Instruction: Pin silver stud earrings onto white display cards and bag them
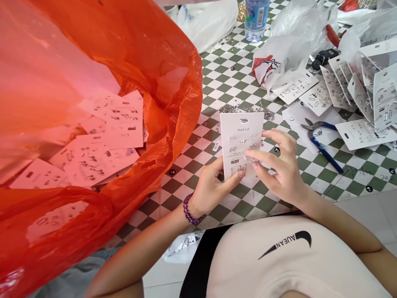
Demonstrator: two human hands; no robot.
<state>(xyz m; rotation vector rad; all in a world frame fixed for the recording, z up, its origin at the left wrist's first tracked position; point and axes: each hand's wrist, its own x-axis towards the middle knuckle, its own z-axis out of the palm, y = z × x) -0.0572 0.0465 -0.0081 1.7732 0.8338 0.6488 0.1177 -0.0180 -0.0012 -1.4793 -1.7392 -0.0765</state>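
Observation:
A white earring card (pixel 242 128) with rows of small silver earrings is held upright above the checkered table. My left hand (pixel 214 186), with a purple bead bracelet at the wrist, grips the card's lower left edge, thumb in front and fingers behind. My right hand (pixel 277 163) is at the card's right side, its thumb and a finger near the earrings in the lower rows and another finger by the right edge. Whether those fingertips pinch an earring is too small to tell. Behind the card's top lies a pile of small silver pieces (pixel 268 114).
A large red plastic bag (pixel 173 62) holding many cards stands at the left. Blue-handled pliers (pixel 325 153) lie at the right, near several filled cards (pixel 359 134). A water bottle (pixel 256 18) and clear plastic bags (pixel 288 45) are at the back of the checkered table (pixel 223 78).

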